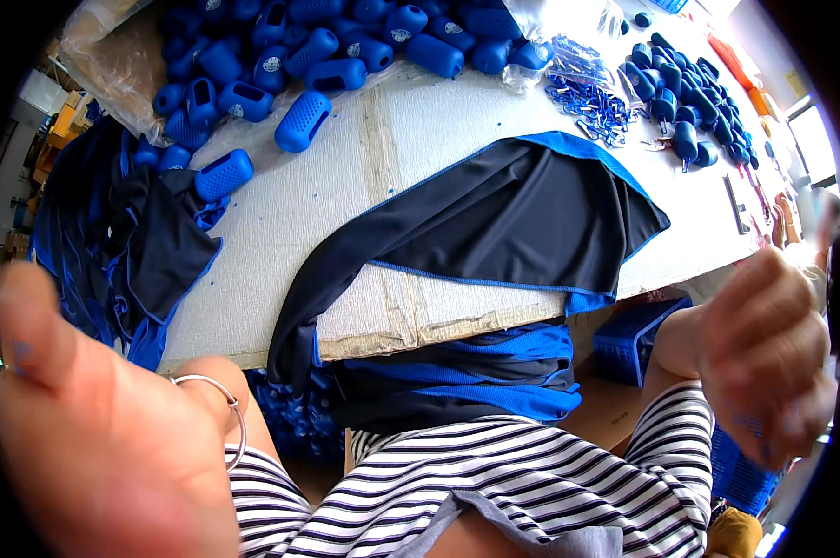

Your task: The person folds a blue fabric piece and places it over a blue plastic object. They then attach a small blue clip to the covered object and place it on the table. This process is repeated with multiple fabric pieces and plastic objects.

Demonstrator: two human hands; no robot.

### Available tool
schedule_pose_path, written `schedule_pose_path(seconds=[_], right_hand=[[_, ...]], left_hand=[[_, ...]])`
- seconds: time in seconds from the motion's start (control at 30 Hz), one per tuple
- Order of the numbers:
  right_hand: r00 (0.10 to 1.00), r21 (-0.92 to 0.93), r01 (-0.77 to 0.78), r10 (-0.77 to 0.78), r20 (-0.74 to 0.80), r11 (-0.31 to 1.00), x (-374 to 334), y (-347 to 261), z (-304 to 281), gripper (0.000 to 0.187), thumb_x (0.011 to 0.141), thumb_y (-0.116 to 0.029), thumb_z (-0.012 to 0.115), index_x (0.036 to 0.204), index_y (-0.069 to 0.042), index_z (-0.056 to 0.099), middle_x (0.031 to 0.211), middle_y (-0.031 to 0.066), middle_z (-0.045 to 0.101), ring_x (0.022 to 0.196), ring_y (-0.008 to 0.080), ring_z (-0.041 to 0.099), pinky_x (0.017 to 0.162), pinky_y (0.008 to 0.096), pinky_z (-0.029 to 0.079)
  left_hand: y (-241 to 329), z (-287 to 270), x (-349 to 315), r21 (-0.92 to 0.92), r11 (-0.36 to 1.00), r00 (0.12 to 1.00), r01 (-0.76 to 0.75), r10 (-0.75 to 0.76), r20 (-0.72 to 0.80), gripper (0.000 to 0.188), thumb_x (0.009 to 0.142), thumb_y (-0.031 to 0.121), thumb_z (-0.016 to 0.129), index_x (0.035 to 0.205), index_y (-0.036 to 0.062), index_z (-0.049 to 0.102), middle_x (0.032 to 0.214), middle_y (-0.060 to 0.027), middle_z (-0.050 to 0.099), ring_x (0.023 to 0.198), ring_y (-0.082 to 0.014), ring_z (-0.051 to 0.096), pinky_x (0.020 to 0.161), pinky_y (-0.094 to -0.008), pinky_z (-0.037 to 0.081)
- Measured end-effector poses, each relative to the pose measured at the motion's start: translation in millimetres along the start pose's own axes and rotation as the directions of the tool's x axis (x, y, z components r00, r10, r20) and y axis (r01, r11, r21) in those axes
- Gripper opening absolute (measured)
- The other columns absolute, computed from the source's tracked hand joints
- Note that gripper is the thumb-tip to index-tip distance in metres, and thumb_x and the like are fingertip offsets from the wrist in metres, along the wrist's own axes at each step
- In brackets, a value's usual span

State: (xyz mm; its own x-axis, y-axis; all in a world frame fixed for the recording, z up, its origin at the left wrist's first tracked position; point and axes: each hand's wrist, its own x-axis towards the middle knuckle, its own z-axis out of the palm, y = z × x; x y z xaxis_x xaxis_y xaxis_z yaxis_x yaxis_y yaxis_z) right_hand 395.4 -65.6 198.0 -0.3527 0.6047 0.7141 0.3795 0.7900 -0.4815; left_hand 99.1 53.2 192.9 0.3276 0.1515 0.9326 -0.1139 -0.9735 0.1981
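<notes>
My left hand [104,437] is raised very close at the left, a silver bangle [237,409] on its wrist. Its thumb stands out from the palm; the other fingers run partly out of view, and I see nothing held. At the right my right hand [764,358] is lifted, blurred, with its fingers curled in; whether they hold anything is hidden. Neither hand touches the black cloth with blue edging [503,219], spread across the table, one end hanging over the front edge. A folded stack of black and blue cloths [476,377] rests on my lap.
Blue perforated silicone sleeves [304,121] heap at the back left, beside plastic bags. More dark cloths [150,242] hang at the table's left. Blue carabiner clips [592,102] and dark blue rolled pieces [689,102] lie at the back right. A blue basket [624,349] stands under the table [252,321].
</notes>
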Motion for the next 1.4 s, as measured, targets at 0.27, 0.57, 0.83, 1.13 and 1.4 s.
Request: schedule_pose_path(seconds=[0.27,0.57,0.83,1.13,1.4], right_hand=[[0.988,-0.049,0.056,-0.048,0.146,0.997,26,-10,-11,0.011,0.083,-0.005,0.052,0.09,0.001,0.057,0.079,0.0109,0.061,0.066,0.0151,0.059,0.062,0.0249,0.046],[0.981,-0.06,0.042,-0.029,0.19,0.997,41,-23,-17,0.011,0.082,-0.008,0.051,0.086,0.001,0.056,0.08,0.013,0.061,0.064,0.0164,0.058,0.06,0.0258,0.046],[0.978,-0.079,0.043,-0.026,0.208,0.996,35,-22,-10,0.012,0.081,-0.009,0.049,0.083,0.001,0.055,0.08,0.0148,0.061,0.062,0.0176,0.058,0.058,0.0266,0.045],[0.982,-0.201,-0.167,0.144,-0.121,0.965,19,17,-3,0.013,0.082,-0.008,0.049,0.085,0.002,0.057,0.081,0.0137,0.063,0.065,0.0173,0.06,0.059,0.0262,0.047],[0.807,-0.833,-0.413,0.572,-0.148,0.368,-87,218,-7,0.015,0.075,-0.015,0.063,0.087,-0.006,0.059,0.09,0.0098,0.06,0.085,0.0223,0.06,0.073,0.0335,0.047]], left_hand=[[4,4,11,0.006,0.997,0.997,-0.071,0.072,-0.043,0.019,0.083,0.019,0.052,0.091,0.0023,0.047,0.083,-0.0128,0.056,0.073,-0.0242,0.056,0.075,-0.0475,0.047],[14,-4,22,0.003,0.998,0.996,-0.069,0.069,-0.058,0.016,0.082,0.012,0.052,0.093,0.0023,0.047,0.084,-0.0139,0.056,0.075,-0.0247,0.057,0.076,-0.0461,0.047],[18,-3,19,-0.007,0.997,0.996,-0.071,0.07,-0.05,0.016,0.081,0.007,0.051,0.096,0.0023,0.047,0.085,-0.0149,0.057,0.075,-0.0252,0.059,0.078,-0.0449,0.047],[-11,23,7,-0.152,0.979,0.989,0.138,-0.145,-0.037,0.019,0.079,0.0,0.051,0.098,0.0024,0.047,0.086,-0.016,0.058,0.076,-0.0257,0.06,0.08,-0.0435,0.048],[-110,73,-111,0.515,0.595,0.479,0.618,-0.804,0.353,0.021,0.081,0.022,0.063,0.089,0.004,0.057,0.076,-0.0101,0.061,0.071,-0.0191,0.06,0.069,-0.0289,0.045]])
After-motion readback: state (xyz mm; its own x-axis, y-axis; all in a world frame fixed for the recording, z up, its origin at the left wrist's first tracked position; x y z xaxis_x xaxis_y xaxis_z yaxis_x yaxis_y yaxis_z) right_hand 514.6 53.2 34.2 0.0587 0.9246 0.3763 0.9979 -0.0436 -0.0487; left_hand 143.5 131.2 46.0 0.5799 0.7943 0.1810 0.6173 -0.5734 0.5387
